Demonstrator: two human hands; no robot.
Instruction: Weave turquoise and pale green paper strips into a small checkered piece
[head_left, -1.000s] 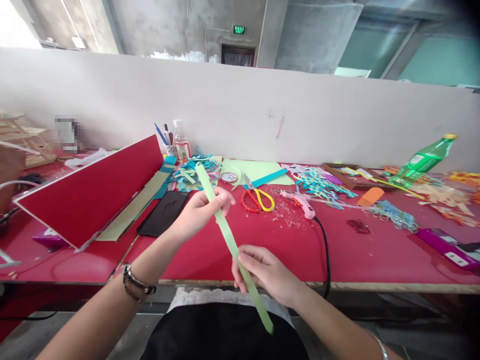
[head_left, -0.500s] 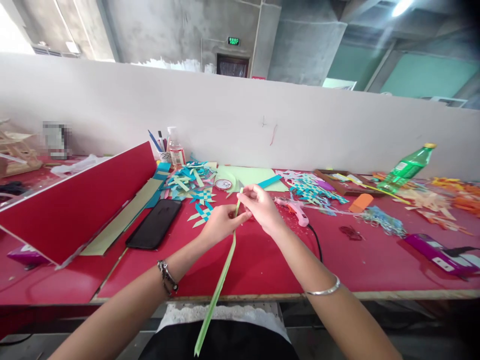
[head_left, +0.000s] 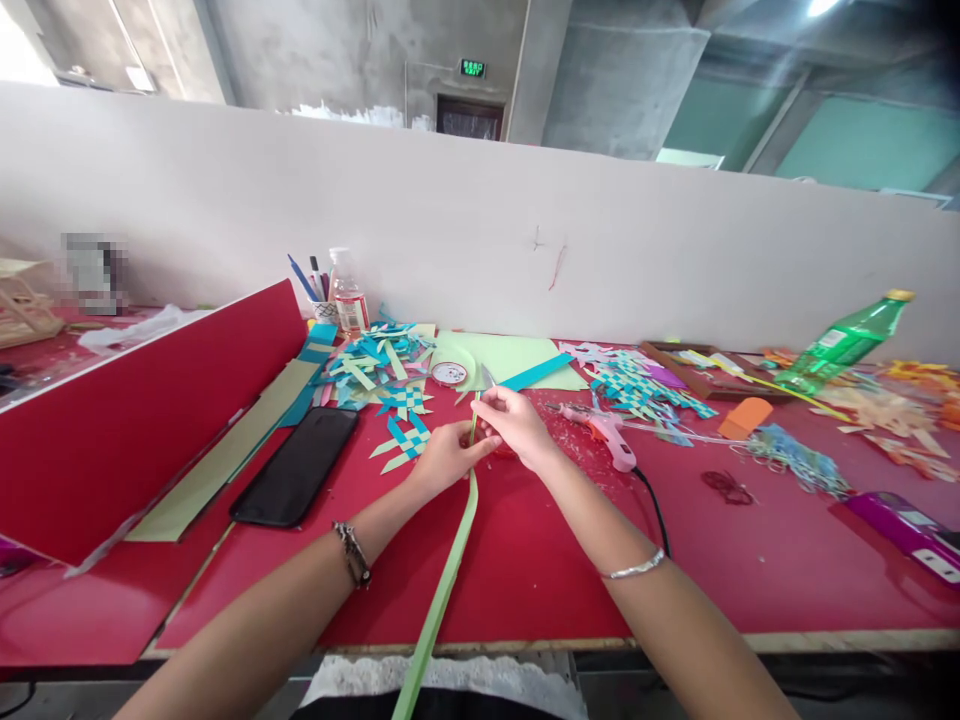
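Both hands lower since earlier; left hand (head_left: 442, 462), right hand (head_left: 514, 428) grip pinching green paper strip (head_left: 442, 590).

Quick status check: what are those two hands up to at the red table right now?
Left hand and right hand both pinching the green paper strip near its top. Strip trails off the table edge. Glue gun just right, woven paper star just left.

We see a bright, evenly daylit scene with glare at the upper left and a ceiling lamp top right (edges bow outward, corners darken), soft shadows, and mostly sharp focus.
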